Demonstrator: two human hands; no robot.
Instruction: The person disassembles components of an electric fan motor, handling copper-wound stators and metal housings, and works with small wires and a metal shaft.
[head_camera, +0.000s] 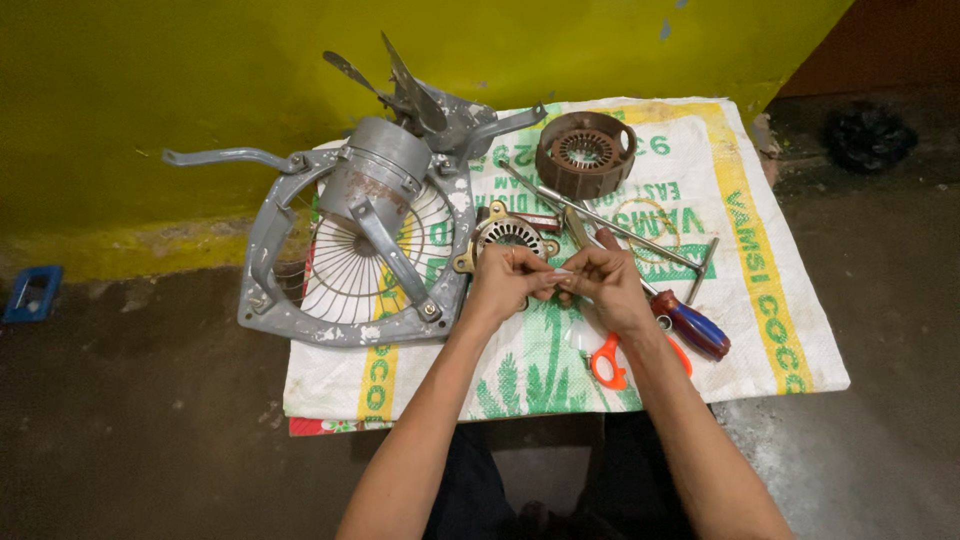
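Observation:
My left hand and my right hand meet above a white printed sack spread on the floor. Together they pinch a small, thin pale strip between their fingertips. Just beyond my left hand lies a round motor stator with copper windings. Under my right wrist sit orange-handled scissors and a screwdriver with a red and blue handle.
A grey exhaust fan frame with wire guard and motor housing lies at the left. A brown round motor cover and a long metal T-handle tool rest farther back. A yellow wall stands behind; a blue object lies far left.

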